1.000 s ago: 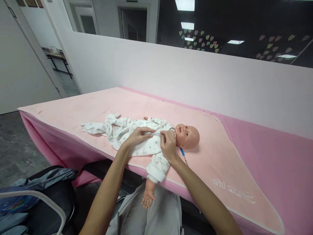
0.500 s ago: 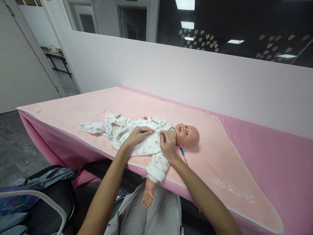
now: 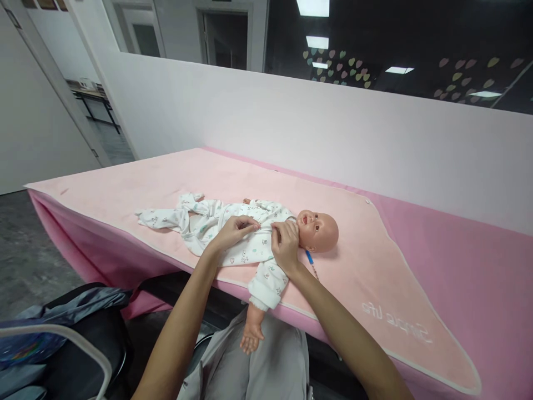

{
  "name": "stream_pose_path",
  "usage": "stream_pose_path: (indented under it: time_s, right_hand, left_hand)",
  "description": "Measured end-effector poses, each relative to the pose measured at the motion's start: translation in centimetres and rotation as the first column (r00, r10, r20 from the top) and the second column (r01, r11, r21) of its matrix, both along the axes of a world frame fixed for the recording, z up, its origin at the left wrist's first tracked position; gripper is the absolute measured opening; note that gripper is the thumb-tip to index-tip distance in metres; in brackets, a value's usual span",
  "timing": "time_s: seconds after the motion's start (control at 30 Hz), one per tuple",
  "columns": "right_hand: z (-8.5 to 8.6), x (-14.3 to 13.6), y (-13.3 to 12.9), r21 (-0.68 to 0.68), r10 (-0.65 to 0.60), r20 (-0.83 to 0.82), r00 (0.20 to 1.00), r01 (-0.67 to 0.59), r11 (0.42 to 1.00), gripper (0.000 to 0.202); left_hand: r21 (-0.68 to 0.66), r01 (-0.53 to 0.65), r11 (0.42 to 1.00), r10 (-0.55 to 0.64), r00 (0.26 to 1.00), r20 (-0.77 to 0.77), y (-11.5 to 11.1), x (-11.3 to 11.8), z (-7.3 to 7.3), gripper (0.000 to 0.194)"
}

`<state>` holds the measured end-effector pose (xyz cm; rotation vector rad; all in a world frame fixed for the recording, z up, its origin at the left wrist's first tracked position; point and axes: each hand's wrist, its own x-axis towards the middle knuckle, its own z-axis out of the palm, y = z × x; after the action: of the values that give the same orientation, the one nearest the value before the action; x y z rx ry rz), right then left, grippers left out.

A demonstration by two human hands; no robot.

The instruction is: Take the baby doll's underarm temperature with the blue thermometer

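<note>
A bald baby doll [image 3: 320, 231] lies on its back on the pink-covered table, head to the right, in a white printed top [image 3: 254, 248] and white printed pants [image 3: 166, 216]. My left hand [image 3: 233, 231] rests over the doll's chest, thumb and fingers pinched on the front of the top. Close to the doll's neck, my right hand [image 3: 286, 242] has its fingers curled and closed on the same garment. A small gap separates the two sets of fingertips. The doll's near arm [image 3: 253, 322] hangs past the table edge.
The peach mat [image 3: 358, 289] covers much of the table. A blue-tipped cord [image 3: 309, 257] lies beside the doll's head. At the lower left stands a black chair [image 3: 95, 333] with clothing on it. A white wall [image 3: 333, 139] runs behind the table.
The view has shifted very slightly. My left fingertips have drawn in a little, and both hands stay on the doll's top.
</note>
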<state>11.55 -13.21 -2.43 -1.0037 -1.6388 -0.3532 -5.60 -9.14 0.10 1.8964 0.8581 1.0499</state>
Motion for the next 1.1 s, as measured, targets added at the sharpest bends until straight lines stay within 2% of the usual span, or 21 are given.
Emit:
stream_pose_path:
  time_s: [0.23,0.47,0.67,1.1]
  right_hand:
    - [0.05,-0.01,-0.01,0.024,-0.005,-0.001,1.000,0.005,1.000,0.017]
    - [0.00,0.03,0.06,0.010,-0.001,-0.002,1.000,0.001,1.000,0.017]
    - [-0.04,0.06,0.10,0.011,0.004,-0.004,1.000,-0.004,1.000,0.017]
    - [-0.03,0.00,-0.01,0.002,0.009,-0.018,1.000,-0.009,1.000,0.017]
  left_hand:
    - [0.042,0.077,0.996,-0.077,0.997,0.006,0.07,-0.09,0.18,0.019]
    - [0.050,-0.014,0.999,0.013,1.000,0.024,0.03,0.16,0.07,0.022]
    - [0.018,-0.001,1.000,0.001,1.000,0.020,0.04,0.05,-0.11,0.018]
    - [0.152,0.001,0.988,0.005,0.999,-0.034,0.11,-0.07,-0.54,0.017]
